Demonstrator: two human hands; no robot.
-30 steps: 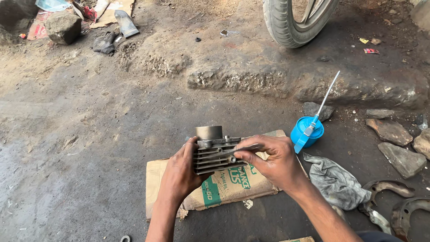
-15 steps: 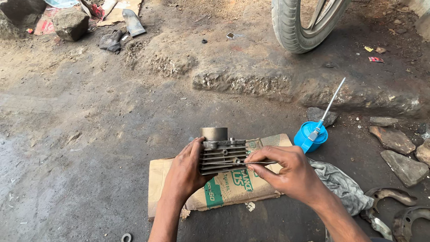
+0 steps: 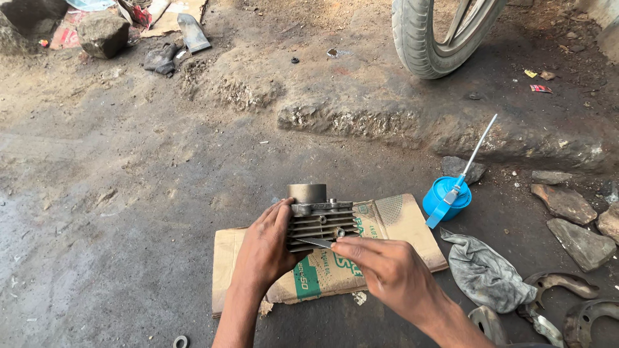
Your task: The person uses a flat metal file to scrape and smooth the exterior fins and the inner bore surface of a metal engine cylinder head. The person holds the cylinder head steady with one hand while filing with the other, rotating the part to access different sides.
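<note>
dark, oil-stained ground (image 3: 129,212) fills most of the frame, with a broken concrete ridge (image 3: 400,122) across the upper middle and a motorcycle tyre (image 3: 429,38) standing at the top right. low in the centre lies a flattened cardboard box (image 3: 400,225), and on it sits a finned engine cylinder (image 3: 319,219) — sleeve end pointing toward the top of the frame, cooling fins running left to right.

left hand (image 3: 264,248) is clasped round the cylinder's left side, fingers wrapped over the fins, steadying it. right hand (image 3: 380,267) comes in from the lower right, pinching a thin metal blade (image 3: 314,243) between thumb and fingertips; the blade's long axis lies nearly level, its tip pointing left and touching the lowest fins. so the cylinder lies up and left of the right hand, just beyond its fingertips.

right of the box — a blue cap-like container (image 3: 446,196) with a long thin tube (image 3: 480,145) sticking up, a crumpled grey rag (image 3: 483,270) below it, flat stones (image 3: 567,203) and curved metal parts (image 3: 561,283) at the lower right.
</note>
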